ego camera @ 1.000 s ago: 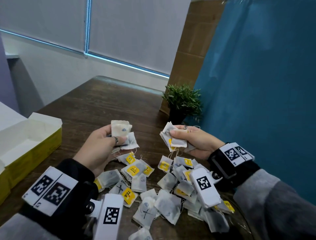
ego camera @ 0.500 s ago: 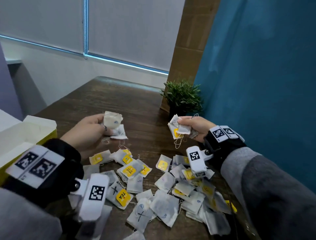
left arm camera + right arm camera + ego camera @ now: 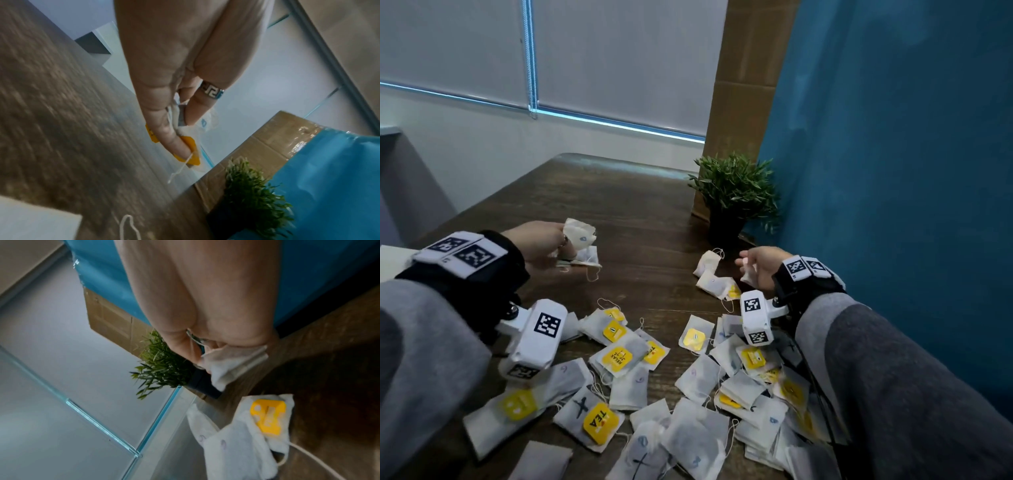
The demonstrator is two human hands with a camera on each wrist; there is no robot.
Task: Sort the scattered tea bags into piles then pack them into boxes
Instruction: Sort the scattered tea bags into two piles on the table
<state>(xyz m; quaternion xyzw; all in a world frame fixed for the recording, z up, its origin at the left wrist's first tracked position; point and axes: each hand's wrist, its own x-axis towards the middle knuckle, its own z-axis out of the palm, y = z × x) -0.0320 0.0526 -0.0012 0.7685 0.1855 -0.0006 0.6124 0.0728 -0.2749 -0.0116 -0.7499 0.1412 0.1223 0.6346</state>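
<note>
Several white tea bags (image 3: pixel 698 377), some with yellow tags, lie scattered over the near part of the dark wooden table (image 3: pixel 637 212). My left hand (image 3: pixel 561 240) is at the middle left, just above the table, and pinches a small stack of tea bags (image 3: pixel 582 233); a yellow tag (image 3: pixel 191 144) shows under its fingers (image 3: pixel 170 129). My right hand (image 3: pixel 756 267) hovers by the plant and grips one tea bag (image 3: pixel 232 365) against the palm. A small pile of tea bags (image 3: pixel 714 282) lies on the table just left of that hand, one with a yellow tag (image 3: pixel 267 415).
A potted green plant (image 3: pixel 732 192) stands at the table's far right, against a cardboard panel (image 3: pixel 743 102) and a blue wall (image 3: pixel 893 171). A white edge of the open box (image 3: pixel 390 260) shows at the far left. Bare table lies between and beyond my hands.
Both hands moved apart and away from me. The right hand let go of most of its bags, which now lie by the plant. The left hand carried its stack to the left.
</note>
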